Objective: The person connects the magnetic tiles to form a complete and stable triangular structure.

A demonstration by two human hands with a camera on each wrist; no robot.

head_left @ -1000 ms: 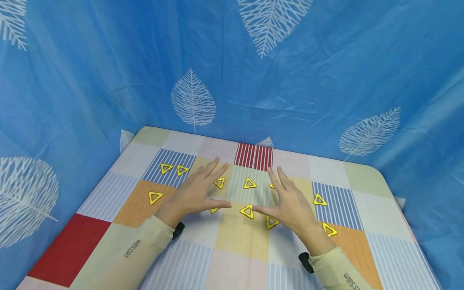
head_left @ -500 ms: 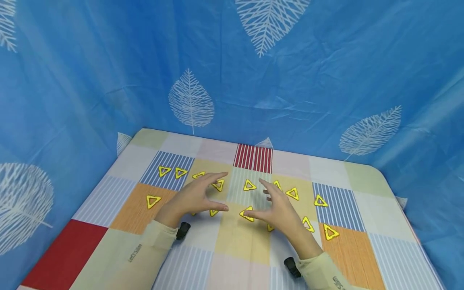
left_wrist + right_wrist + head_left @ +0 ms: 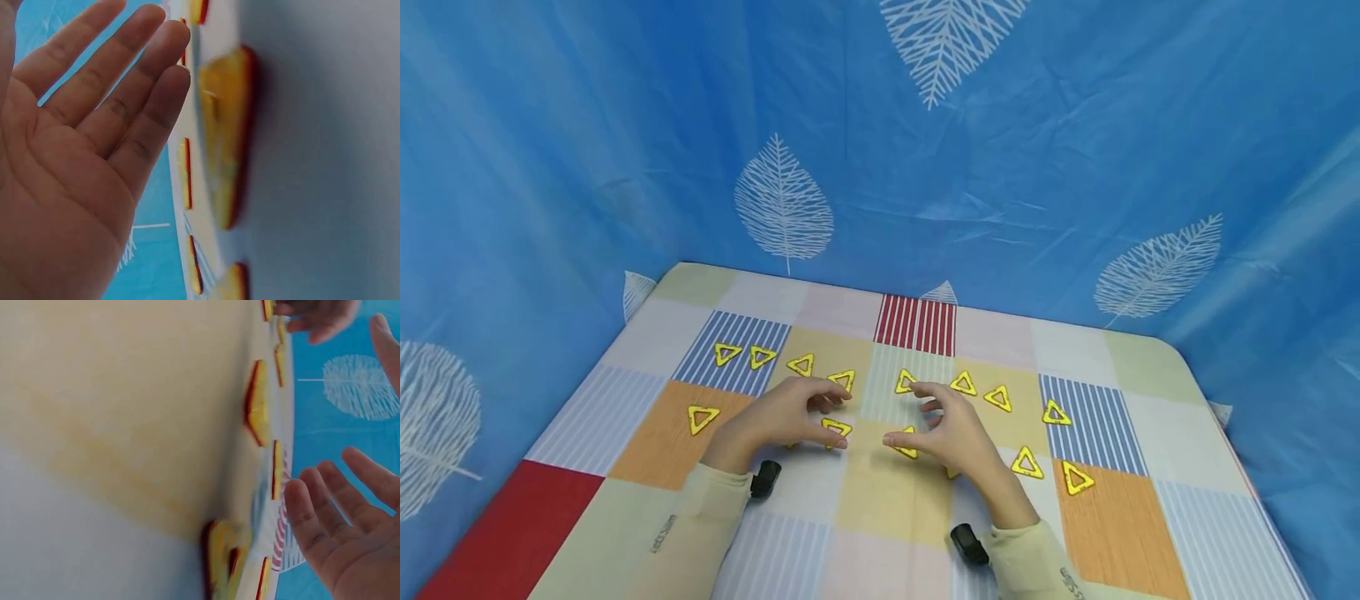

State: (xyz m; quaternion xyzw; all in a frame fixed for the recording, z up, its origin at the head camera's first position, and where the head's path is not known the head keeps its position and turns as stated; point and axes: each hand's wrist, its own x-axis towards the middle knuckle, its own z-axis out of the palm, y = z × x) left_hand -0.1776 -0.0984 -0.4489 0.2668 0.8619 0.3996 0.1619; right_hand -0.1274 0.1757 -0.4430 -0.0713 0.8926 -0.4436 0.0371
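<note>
Over the middle of the cloth, my left hand (image 3: 778, 417) hovers with fingers softly bent and thumb apart, holding nothing. A yellow triangular ring (image 3: 837, 423) shows between its thumb and fingers. To the right, my right hand (image 3: 953, 429) has a similar curve and also holds nothing. Its thumb partly covers another yellow triangular ring (image 3: 912, 453). In the left wrist view, a thick yellow piece with a dark red edge (image 3: 228, 144) lies beside the open palm. The right wrist view has a similar yellow piece (image 3: 259, 409) on the cloth, apart from the fingers.
Several more yellow triangles, such as the far-left triangle (image 3: 692, 422) and the far-right triangle (image 3: 1078, 488), lie flat in loose rows on the patchwork cloth (image 3: 895, 508). A blue leaf-print curtain (image 3: 1000, 167) surrounds the back and sides.
Both hands' fingers have gone from stretched forward to bent inward. The right hand has shifted left and nearer, uncovering triangles to its right. The head view has turned slightly; the triangles otherwise look unmoved.
</note>
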